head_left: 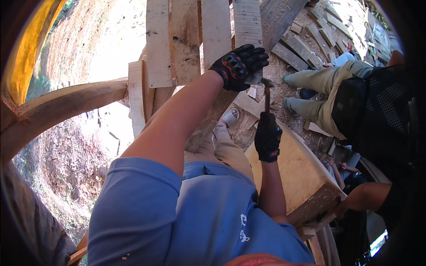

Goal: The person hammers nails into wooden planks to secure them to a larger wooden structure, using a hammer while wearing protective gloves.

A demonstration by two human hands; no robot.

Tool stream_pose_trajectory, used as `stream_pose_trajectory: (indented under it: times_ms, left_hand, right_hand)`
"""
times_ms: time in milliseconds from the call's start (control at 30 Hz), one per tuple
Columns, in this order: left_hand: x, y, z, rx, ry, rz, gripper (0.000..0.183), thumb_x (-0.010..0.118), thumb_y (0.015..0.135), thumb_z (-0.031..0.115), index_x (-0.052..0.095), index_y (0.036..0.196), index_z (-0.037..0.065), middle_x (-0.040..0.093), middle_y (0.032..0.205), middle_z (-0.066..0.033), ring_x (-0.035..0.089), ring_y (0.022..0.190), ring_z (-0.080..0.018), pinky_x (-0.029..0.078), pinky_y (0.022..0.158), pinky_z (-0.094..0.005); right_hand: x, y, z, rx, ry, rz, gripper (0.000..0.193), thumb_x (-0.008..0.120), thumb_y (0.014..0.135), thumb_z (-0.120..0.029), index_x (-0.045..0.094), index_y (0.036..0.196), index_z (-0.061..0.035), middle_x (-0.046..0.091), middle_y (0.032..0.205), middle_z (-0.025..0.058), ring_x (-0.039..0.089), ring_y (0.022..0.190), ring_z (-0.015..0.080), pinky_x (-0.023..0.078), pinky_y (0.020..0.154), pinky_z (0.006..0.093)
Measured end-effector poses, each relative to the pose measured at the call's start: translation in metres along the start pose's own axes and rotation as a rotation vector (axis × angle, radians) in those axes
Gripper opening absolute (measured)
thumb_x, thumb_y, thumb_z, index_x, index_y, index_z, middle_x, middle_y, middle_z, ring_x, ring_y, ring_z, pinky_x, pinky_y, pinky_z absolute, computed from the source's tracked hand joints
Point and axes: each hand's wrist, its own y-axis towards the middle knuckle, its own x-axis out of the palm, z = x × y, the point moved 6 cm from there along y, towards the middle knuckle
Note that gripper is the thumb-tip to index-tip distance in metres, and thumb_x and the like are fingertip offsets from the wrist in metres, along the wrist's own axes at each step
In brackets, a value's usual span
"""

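My left hand (239, 66), in a black glove with red marks and hard knuckle guards, lies over the near end of a pale wooden plank (247, 24). Its fingers stretch out to the right; whether anything small is under the palm is hidden. My right hand (268, 137), gloved the same way, is wrapped round the handle of a hammer (267, 98). The hammer's head points away from me, just to the right of the plank's end and apart from my left fingers. More pale planks (158, 44) run side by side to the left, with narrow gaps between them.
A large wooden block (284, 168) stands beside my right arm. On the right is another person (328, 91) in light trousers. Scrap boards (301, 51) litter the ground beyond. A curved wooden beam (71, 104) spans the left side, above sunlit earth (66, 155).
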Motion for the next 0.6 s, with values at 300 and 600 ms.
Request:
stream_pose_trajectory:
  times_ms: [300,600]
  left_hand:
    - [-0.002,-0.004,-0.001,-0.007,0.013,0.01,0.089,0.086,0.083,0.046,0.053,0.16,0.014,0.049,0.168,-0.0108,0.041,0.159,-0.0312,0.03,0.135,-0.0488]
    - [-0.002,-0.003,0.0,-0.019,0.015,-0.04,0.094,0.086,0.083,0.048,0.048,0.163,0.016,0.045,0.171,-0.0098,0.039,0.161,-0.0302,0.027,0.137,-0.0484]
  right_hand:
    - [-0.019,-0.004,-0.027,-0.13,0.013,0.046,0.018,0.055,0.112,-0.019,0.067,0.109,-0.0058,0.068,0.083,0.0172,0.069,0.073,0.0404,0.052,0.063,0.052]
    - [-0.035,-0.01,-0.031,-0.016,0.157,0.046,0.026,0.052,0.115,-0.025,0.067,0.106,-0.0063,0.069,0.081,0.0181,0.07,0.072,0.0413,0.051,0.063,0.0533]
